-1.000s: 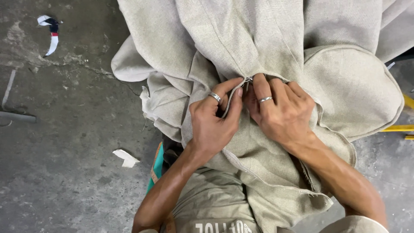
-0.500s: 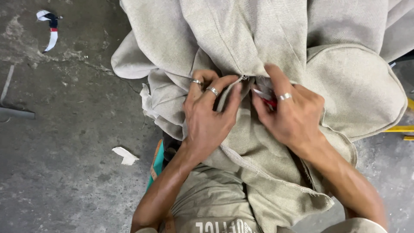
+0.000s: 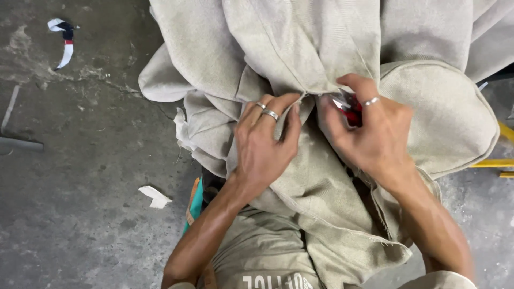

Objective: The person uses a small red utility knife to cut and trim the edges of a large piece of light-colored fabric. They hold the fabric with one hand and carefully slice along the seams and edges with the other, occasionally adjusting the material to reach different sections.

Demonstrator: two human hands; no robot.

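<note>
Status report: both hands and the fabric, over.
Left hand pinching beige fabric cover at seam. Right hand holding small red tool there. Nothing blocking.

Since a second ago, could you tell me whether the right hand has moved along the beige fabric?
Yes. The right hand, holding a small red tool, has shifted right, away from the left hand, which pins the beige fabric at the seam.

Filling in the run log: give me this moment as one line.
left hand: pinching beige fabric cover at seam | right hand: grip on small red tool, at same seam | floor: white scrap
</note>
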